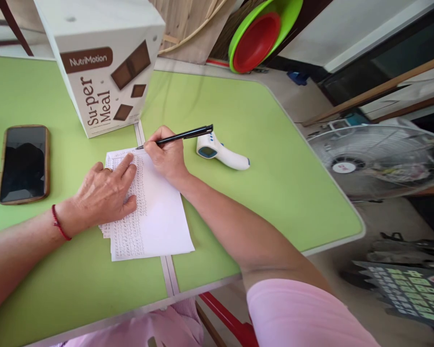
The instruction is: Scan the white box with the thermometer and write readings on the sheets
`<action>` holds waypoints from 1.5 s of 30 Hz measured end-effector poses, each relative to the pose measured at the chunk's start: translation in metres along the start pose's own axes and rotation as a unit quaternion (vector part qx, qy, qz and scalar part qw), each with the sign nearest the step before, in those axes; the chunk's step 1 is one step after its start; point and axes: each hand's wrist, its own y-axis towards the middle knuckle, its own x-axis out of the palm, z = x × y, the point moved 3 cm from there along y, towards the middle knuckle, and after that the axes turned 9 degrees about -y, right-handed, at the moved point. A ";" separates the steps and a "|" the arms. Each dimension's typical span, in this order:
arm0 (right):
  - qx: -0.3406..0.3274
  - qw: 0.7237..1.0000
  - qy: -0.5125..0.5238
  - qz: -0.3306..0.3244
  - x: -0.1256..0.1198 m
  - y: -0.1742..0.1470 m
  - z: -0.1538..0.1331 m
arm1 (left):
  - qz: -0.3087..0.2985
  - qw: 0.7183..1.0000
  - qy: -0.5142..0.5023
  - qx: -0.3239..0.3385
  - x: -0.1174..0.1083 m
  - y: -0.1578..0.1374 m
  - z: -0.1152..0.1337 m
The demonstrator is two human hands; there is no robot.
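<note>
My right hand [166, 156] is closed around a black pen [188, 133], its tip at the top edge of a white sheet of paper [162, 226]. Rows of small handwriting fill the left part of the sheet, too fine to read. My left hand [106, 190] lies flat over the written part, fingers spread. It wears a ring, and a red cord bracelet circles the wrist. More paper edges show beneath the top sheet at its left. Just right of my right hand lies a white and blue handheld infrared thermometer [222, 153].
A white NutriMotion box [104, 86] stands behind the paper on the green table [275, 193]. To the left rests a phone [24, 164] in a brown case. Beyond the table's right edge is a fan [376, 161]; green and red basins [256, 42] lean at the back.
</note>
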 end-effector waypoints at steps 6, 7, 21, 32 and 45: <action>-0.002 1.000 -0.006 0.005 0.000 0.000 0.000 | -0.003 1.000 -0.002 -0.001 0.001 0.001 0.001; -0.006 1.000 -0.009 0.004 0.000 0.000 -0.001 | -0.003 1.000 0.000 -0.001 0.001 0.001 0.001; -0.010 1.000 -0.008 0.000 0.001 0.000 0.001 | -0.001 1.000 0.002 0.001 0.001 0.001 0.000; -0.028 1.000 0.004 -0.001 0.001 0.000 0.002 | 0.000 1.000 0.009 -0.002 0.001 0.001 -0.001; -0.035 0.999 0.001 -0.011 0.002 0.000 0.005 | 0.003 1.000 0.013 -0.001 0.002 0.002 -0.001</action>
